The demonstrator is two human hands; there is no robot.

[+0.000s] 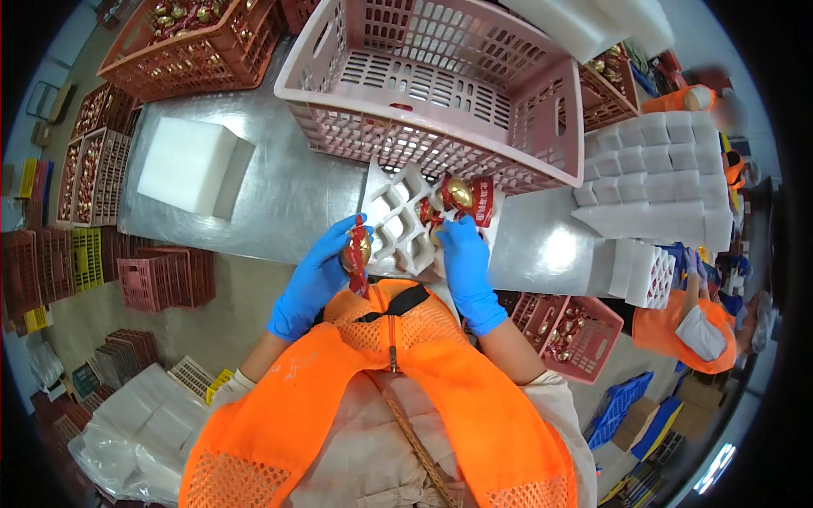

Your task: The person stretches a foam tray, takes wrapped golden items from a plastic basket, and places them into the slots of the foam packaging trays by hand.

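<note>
In a blue glove, my left hand [320,269] holds a red and gold wrapped item [357,254] upright between thumb and fingers. My right hand [466,261], also gloved in blue, reaches over the right part of a white moulded tray [396,227]. Its fingertips are at a small gold and red item [436,230]; whether they grip it is hard to tell. Just beyond them, another red and gold wrapped item [457,195] lies on the tray. The tray's left cells hold nothing.
A pink crate [432,140] stands behind the tray on the metal table [279,186]. A white block [188,168] is at left, stacked white trays [652,169] at right. A red crate [584,339] is low at right. People in orange work at far right.
</note>
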